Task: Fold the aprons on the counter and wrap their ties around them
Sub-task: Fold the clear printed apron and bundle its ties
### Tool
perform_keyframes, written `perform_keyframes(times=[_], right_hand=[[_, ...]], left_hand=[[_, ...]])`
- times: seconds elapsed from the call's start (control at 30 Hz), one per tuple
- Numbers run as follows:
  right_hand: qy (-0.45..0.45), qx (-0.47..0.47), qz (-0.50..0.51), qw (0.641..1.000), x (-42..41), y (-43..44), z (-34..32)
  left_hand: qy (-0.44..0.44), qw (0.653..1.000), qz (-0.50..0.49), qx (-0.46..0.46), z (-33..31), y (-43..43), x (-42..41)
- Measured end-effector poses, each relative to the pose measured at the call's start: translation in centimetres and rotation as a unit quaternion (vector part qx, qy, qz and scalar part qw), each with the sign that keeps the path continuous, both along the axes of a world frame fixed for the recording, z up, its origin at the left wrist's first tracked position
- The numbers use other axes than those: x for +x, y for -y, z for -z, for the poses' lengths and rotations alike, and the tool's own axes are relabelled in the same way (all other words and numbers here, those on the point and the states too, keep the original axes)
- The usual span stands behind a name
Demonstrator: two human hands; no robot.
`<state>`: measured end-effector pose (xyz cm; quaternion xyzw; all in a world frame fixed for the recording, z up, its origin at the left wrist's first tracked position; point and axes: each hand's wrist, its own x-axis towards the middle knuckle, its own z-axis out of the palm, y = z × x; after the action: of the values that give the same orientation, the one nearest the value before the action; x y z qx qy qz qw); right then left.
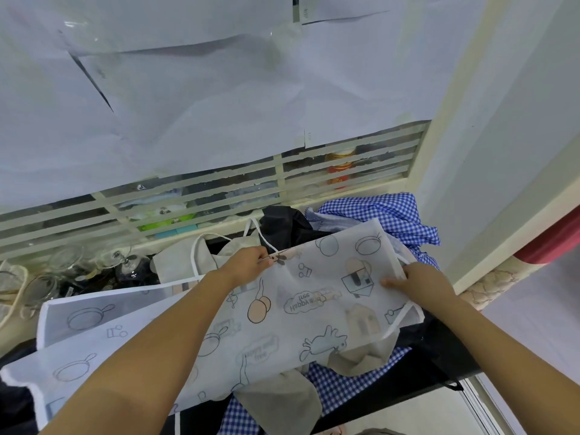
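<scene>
Printed apron (298, 309) lies spread over the other aprons (392, 215) on the desk (423, 387). The left hand (251, 262) pinches its far edge, the right hand (420, 284) grips its right edge; both should pull it taut and match corners before folding.

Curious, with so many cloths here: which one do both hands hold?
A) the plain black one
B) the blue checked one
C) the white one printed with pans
C: the left hand pinches the far edge of the white printed apron, and the right hand grips its right side.
</scene>
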<state>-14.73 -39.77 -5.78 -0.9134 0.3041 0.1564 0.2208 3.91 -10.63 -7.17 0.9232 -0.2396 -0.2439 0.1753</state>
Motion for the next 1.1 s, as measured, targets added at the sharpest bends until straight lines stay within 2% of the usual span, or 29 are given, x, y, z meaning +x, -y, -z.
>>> perform_keyframes(times=[0.07,0.1,0.17,0.2,0.3,0.37,0.53,0.7,0.93,1.0,1.1], right_hand=[[0.077,-0.181,-0.018,0.980,0.6,-1.9,-0.8],[0.146,-0.221,-0.032,0.964,1.1,-3.2,-1.2],[0.262,-0.189,-0.089,0.942,2.3,-6.5,-1.8],[0.271,-0.150,-0.136,0.941,3.0,-8.3,-1.7],[0.191,-0.084,-0.285,0.936,5.1,-12.9,0.6],[0.148,-0.089,-0.322,0.931,6.2,-14.2,2.3],[0.162,-0.061,-0.279,0.944,7.7,-13.8,2.9],[0.192,-0.048,-0.271,0.942,9.3,-12.8,3.1],[0.194,-0.033,-0.265,0.944,10.6,-11.8,3.2],[0.170,-0.033,-0.256,0.951,10.7,-11.6,3.2],[0.155,-0.035,-0.233,0.959,10.8,-11.4,3.0]], left_hand=[[0.002,1.000,-0.002,-0.002,0.1,0.2,0.0],[0.002,1.000,-0.006,-0.005,0.2,0.2,-0.1],[0.003,1.000,-0.014,-0.013,0.3,0.3,-0.2],[0.004,1.000,-0.017,-0.015,0.3,0.4,-0.3],[0.005,0.999,-0.025,-0.026,0.2,0.6,-0.7],[0.006,0.999,-0.032,-0.029,0.0,0.0,-1.0],[0.032,0.999,-0.009,-0.011,-0.9,-3.2,-1.9],[-0.043,0.997,-0.048,0.048,-2.3,-9.8,-2.9],[-0.109,0.955,-0.088,0.263,-6.3,-22.2,-3.0],[-0.088,0.957,-0.116,0.250,-7.6,-24.8,-2.7],[-0.004,0.976,-0.138,0.171,-9.6,-25.8,-2.4]])
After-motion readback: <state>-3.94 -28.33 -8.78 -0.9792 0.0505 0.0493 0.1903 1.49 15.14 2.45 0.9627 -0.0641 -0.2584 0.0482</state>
